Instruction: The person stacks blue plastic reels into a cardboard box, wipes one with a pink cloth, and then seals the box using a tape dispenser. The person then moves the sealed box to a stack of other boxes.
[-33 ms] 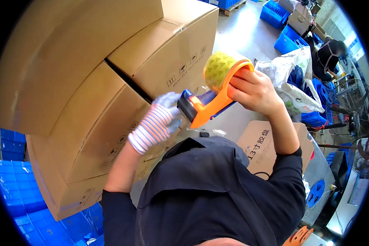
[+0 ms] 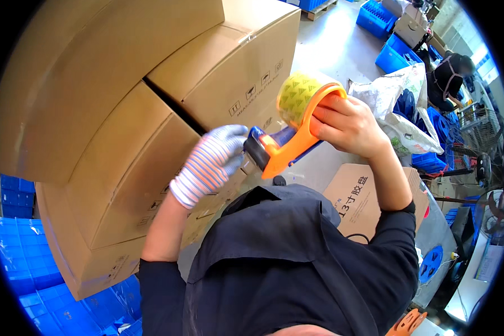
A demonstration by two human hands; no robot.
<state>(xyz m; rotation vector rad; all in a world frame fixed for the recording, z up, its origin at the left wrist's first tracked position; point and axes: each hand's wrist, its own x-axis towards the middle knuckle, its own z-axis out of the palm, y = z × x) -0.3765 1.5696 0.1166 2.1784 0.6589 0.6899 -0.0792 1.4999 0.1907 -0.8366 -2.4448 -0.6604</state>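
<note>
My right hand, bare, is closed around the orange frame of a tape dispenser. A wide roll of tape, yellowish with a printed triangle pattern, sits on it. The dispenser's dark front end points down and left. My left hand, in a striped knit glove, is just left of that front end. Its upper fingers reach toward the dispenser, with the thumb apart below. No tape can be made out between them. Behind the glove stands a large cardboard box, beside another cardboard box.
More cardboard fills the upper left. Blue crates are stacked at lower left. A flat carton lies by my right elbow. Beyond my right hand are a white sack, a fan and a person in dark clothes.
My gloved left hand has shifted slightly left, away from the dispenser's front end. The dispenser's front tip has dropped a little. My right hand keeps its hold.
</note>
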